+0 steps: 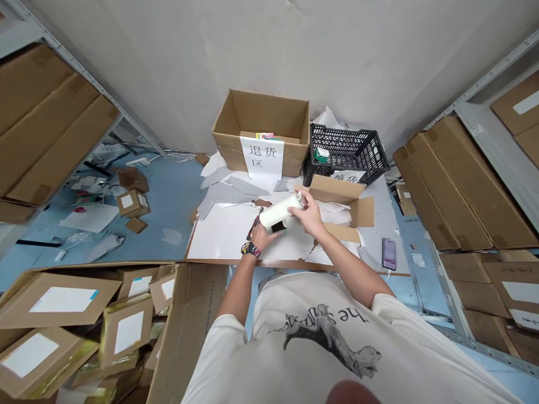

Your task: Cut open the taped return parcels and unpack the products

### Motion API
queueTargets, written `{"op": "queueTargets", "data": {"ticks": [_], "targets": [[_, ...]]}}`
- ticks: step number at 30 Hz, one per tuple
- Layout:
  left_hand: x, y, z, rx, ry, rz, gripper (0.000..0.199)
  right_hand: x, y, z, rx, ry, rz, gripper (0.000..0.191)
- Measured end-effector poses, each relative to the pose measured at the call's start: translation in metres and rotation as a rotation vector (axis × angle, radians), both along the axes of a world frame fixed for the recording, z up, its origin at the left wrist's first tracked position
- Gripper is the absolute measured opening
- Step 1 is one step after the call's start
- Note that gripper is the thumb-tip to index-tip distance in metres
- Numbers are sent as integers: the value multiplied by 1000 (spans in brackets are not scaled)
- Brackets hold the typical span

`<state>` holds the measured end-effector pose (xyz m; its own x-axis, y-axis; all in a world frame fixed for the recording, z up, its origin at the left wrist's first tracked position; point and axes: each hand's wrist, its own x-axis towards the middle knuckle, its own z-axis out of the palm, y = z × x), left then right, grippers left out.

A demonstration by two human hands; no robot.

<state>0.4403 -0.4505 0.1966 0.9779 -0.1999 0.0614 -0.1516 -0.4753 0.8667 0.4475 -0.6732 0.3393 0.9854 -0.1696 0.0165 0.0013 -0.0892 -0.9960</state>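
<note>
A white cylinder [275, 213] with a silvery end and a dark patch low on its side is held tilted over the white worktable; I cannot tell its exact kind. My left hand [261, 237], a dark watch on its wrist, grips the lower left end from below. Around the silvery upper right end, my right hand [309, 214] has its fingers closed. Just right of my right hand stands an open small cardboard box [365, 213] with white paper inside. Beside my left hand lies a thin dark red-and-black tool [254, 223], partly hidden.
Behind stand a large open cardboard box [223, 145] with a paper sign and a black plastic crate [374, 160] holding a green-and-white item. A phone [389, 253] lies at the table's right edge. A big carton [181, 325] of parcels is at lower left; shelves flank both sides.
</note>
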Motion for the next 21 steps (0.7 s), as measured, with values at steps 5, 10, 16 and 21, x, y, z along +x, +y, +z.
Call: {"op": "queueTargets", "data": {"ticks": [5, 10, 16, 21], "targets": [[-8, 0, -9, 22, 47, 61, 83, -5, -12, -17, -150, -17, -79, 73], [-5, 0, -8, 52, 9, 74, 73, -20, -29, -4, -465, -134, 12, 76], [-1, 4, -3, 162, 78, 70, 77, -21, -12, 9, -682, -220, 319, 81], [6, 5, 4, 207, 97, 44, 77, -17, -2, 15, -780, -217, 511, 76]]}}
